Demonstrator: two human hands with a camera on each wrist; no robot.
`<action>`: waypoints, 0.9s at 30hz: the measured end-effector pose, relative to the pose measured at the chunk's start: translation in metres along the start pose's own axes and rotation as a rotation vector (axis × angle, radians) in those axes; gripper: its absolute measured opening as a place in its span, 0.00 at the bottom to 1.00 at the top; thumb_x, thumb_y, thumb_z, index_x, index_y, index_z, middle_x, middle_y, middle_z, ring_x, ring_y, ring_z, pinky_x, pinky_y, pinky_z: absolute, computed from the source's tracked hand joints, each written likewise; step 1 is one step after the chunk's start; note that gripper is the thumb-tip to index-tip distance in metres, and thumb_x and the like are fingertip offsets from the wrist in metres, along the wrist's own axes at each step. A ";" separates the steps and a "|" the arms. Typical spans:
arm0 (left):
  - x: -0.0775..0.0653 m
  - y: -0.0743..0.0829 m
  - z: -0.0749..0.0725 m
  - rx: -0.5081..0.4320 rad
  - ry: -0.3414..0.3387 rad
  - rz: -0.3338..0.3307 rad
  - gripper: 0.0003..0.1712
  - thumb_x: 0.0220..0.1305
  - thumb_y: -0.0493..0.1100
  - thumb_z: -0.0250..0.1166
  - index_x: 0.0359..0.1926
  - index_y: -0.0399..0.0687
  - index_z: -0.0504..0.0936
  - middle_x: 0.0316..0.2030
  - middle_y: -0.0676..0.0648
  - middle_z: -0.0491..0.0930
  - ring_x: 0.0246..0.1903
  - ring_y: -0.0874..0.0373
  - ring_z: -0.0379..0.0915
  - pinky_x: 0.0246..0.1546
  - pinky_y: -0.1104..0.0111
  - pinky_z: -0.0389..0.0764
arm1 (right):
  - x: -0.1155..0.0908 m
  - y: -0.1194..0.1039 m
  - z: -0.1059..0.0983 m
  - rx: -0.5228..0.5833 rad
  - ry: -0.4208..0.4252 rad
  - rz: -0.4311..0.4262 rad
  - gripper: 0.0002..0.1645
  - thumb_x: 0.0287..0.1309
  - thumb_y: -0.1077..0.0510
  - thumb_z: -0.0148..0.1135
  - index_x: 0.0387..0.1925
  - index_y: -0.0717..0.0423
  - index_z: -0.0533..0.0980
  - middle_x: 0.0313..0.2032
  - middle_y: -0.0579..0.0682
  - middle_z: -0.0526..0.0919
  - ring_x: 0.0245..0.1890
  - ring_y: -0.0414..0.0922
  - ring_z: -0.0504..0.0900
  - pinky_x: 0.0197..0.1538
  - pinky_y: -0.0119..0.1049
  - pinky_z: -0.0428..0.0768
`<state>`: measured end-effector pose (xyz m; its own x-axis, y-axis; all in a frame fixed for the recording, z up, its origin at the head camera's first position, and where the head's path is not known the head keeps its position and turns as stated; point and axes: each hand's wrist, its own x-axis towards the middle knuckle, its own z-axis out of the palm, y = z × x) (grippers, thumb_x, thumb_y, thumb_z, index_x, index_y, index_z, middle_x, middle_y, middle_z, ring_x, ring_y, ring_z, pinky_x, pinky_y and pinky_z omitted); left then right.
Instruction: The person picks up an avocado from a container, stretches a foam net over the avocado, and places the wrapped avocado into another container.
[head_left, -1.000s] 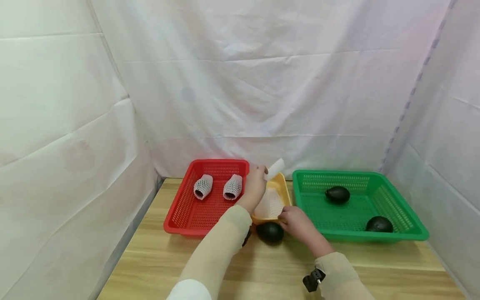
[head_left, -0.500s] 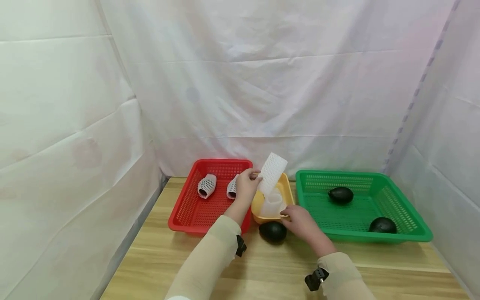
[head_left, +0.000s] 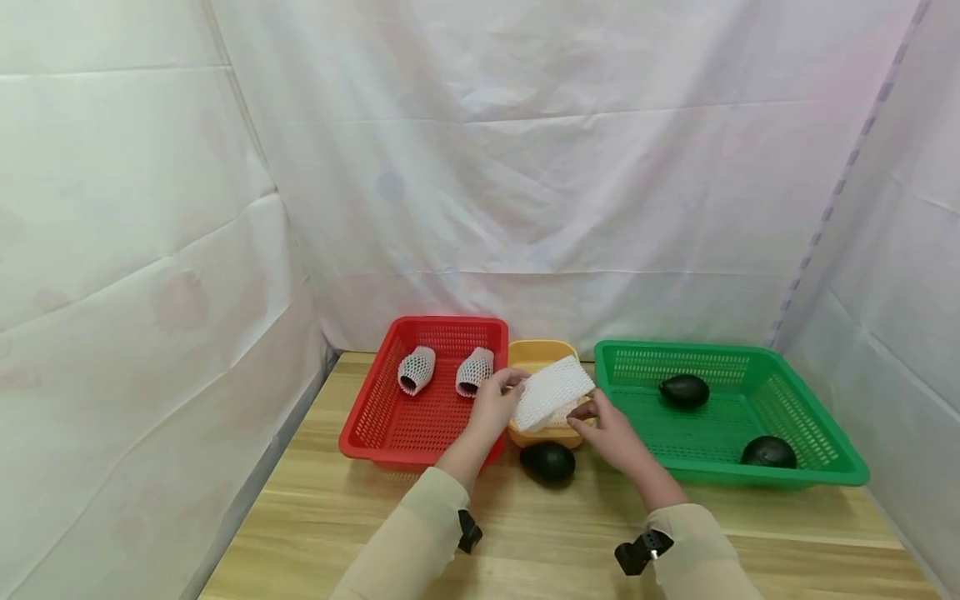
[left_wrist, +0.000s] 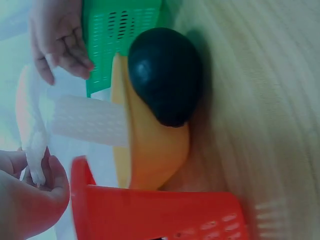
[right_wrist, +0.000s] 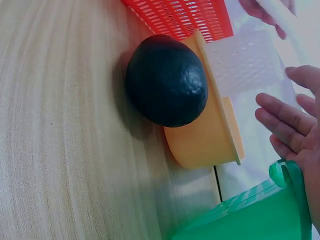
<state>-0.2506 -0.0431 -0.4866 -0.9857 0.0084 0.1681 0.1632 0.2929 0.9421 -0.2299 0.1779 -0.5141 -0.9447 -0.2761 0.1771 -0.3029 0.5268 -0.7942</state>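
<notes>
My left hand (head_left: 491,410) pinches one end of a flat white foam net sleeve (head_left: 553,392) above the yellow basket (head_left: 551,437). In the left wrist view the sleeve hangs edge-on between thumb and fingers. Close to the sleeve's other end is my right hand (head_left: 609,429), its fingers loosely extended; the right wrist view shows nothing gripped in it. Another foam net sleeve (left_wrist: 90,119) sticks up out of the yellow basket. A dark avocado (head_left: 548,463) lies on the table against the front of that basket, below both hands.
To the left stands a red basket (head_left: 367,451) with two sleeved avocados, one of them a netted avocado (head_left: 416,369). A green basket (head_left: 731,475) at the right holds a bare avocado (head_left: 684,390) and another avocado (head_left: 768,452). White cloth (head_left: 480,192) hangs behind the wooden table (head_left: 525,550).
The left hand has drawn the foam net sleeve up out of the yellow basket and tilted it rightward. The right hand has let go of the basket's contents and risen toward the sleeve's free end.
</notes>
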 end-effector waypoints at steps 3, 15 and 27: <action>-0.002 -0.007 0.002 -0.002 -0.004 -0.005 0.10 0.66 0.32 0.60 0.44 0.45 0.85 0.36 0.49 0.80 0.38 0.57 0.73 0.41 0.65 0.76 | 0.000 0.003 -0.004 0.095 0.007 0.014 0.35 0.67 0.55 0.60 0.67 0.57 0.53 0.43 0.52 0.83 0.48 0.52 0.78 0.50 0.52 0.74; -0.009 -0.018 0.006 0.037 -0.056 -0.005 0.10 0.67 0.36 0.58 0.43 0.49 0.85 0.38 0.51 0.80 0.41 0.57 0.74 0.47 0.62 0.75 | -0.002 0.004 -0.012 0.219 -0.004 0.021 0.19 0.67 0.57 0.59 0.55 0.60 0.70 0.53 0.60 0.79 0.48 0.50 0.78 0.46 0.44 0.79; -0.018 0.005 0.002 0.449 -0.355 0.097 0.48 0.48 0.60 0.76 0.68 0.49 0.68 0.57 0.49 0.75 0.48 0.57 0.73 0.49 0.61 0.76 | -0.011 -0.025 -0.013 0.193 0.070 0.023 0.10 0.65 0.57 0.62 0.43 0.60 0.80 0.41 0.52 0.83 0.43 0.48 0.78 0.43 0.42 0.77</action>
<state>-0.2324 -0.0402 -0.4851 -0.9335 0.3524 0.0669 0.2959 0.6511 0.6989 -0.2132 0.1778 -0.4888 -0.9596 -0.2057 0.1918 -0.2573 0.3667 -0.8941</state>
